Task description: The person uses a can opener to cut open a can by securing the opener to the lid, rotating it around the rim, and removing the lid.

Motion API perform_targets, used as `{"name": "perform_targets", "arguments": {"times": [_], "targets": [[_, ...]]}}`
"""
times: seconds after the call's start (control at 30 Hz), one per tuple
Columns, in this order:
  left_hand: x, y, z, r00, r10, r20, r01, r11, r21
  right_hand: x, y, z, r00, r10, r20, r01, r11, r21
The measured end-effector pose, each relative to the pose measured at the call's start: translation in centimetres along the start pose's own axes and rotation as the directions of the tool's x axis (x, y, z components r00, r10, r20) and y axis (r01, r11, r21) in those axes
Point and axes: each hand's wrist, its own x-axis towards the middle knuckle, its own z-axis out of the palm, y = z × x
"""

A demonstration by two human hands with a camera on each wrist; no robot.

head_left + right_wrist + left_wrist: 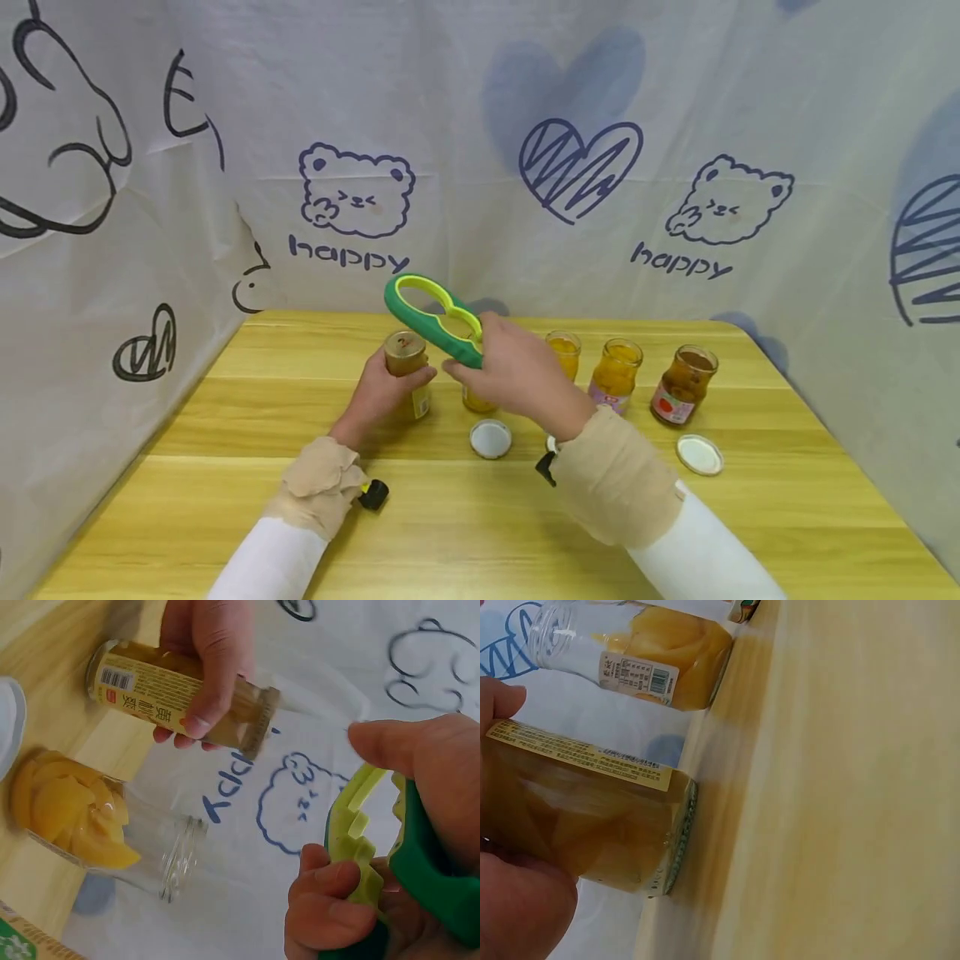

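My left hand (378,390) grips a lidded glass jar (406,360) by its side, at the left of the table. In the right wrist view, that jar (139,690) shows a yellow label, and its lid (264,720) is on. Raised above the table, my right hand (521,371) holds a green jar opener (429,330) with a toothed yellow-green inner edge. The opener's looped end points up and left, over the table and apart from the lid. Below my right hand, an open jar of yellow fruit (71,806) stands partly hidden.
To the right stand open jars of yellow fruit (617,373) and a darker open jar with a red-pictured label (681,387). Loose lids lie in front, one white lid (491,439) near the middle and another lid (700,455) at right. A printed cloth (465,167) hangs behind the table.
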Motion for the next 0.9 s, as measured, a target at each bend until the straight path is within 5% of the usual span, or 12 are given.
{"name": "perform_targets", "arguments": {"times": [0.13, 0.33, 0.6, 0.9], "targets": [[-0.2, 0.1, 0.0, 1.000, 0.018, 0.006, -0.017, 1.000, -0.025, 1.4, -1.6, 1.0, 1.000, -0.011, 0.009, 0.013, 0.983, -0.182], [-0.5, 0.2, 0.3, 0.999, 0.034, 0.017, -0.034, 0.999, -0.023, 3.1, -2.7, 2.8, 0.999, -0.036, 0.021, 0.041, 0.946, -0.321], [-0.5, -0.2, 0.5, 0.996, 0.083, 0.007, -0.082, 0.991, -0.105, 4.6, -3.7, 4.7, 0.999, -0.030, 0.023, 0.037, 0.913, -0.406], [-0.3, -0.3, 0.5, 0.994, 0.105, -0.019, -0.107, 0.989, -0.105, 4.9, -4.4, 5.8, 0.998, -0.054, 0.019, 0.057, 0.893, -0.446]]}}
